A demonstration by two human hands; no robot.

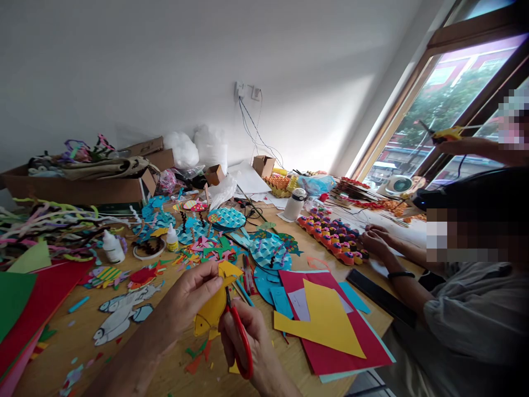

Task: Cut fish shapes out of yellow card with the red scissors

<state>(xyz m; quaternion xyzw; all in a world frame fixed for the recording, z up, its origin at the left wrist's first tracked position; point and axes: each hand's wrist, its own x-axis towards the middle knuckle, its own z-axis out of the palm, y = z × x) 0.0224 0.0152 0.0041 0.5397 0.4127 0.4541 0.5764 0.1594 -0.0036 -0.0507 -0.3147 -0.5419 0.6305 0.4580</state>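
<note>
Between the thumb and fingers of my left hand (pixel 202 289) is a yellow paper fish (pixel 210 313), its drawn eye and gill line toward the lower end. My right hand (pixel 248 336) is closed round the red handles of a pair of scissors (pixel 243 344). The scissor blades point up and meet the paper near the fish's tail; whether they are parted I cannot tell. Small paper scraps (pixel 199 353) lie on the table under my hands. White paper fish (pixel 119 314) with black outlines lie to the left of my left forearm.
Red card with a cut yellow sheet (pixel 330 314) lies at right. Glue bottles (pixel 113 246), pipe cleaners (pixel 53 226) and blue egg-tray pieces (pixel 268 251) crowd the table. A co-worker (pixel 467 286) sits at right by painted egg trays (pixel 333 240); another person's hand holds a yellow tool (pixel 448 134).
</note>
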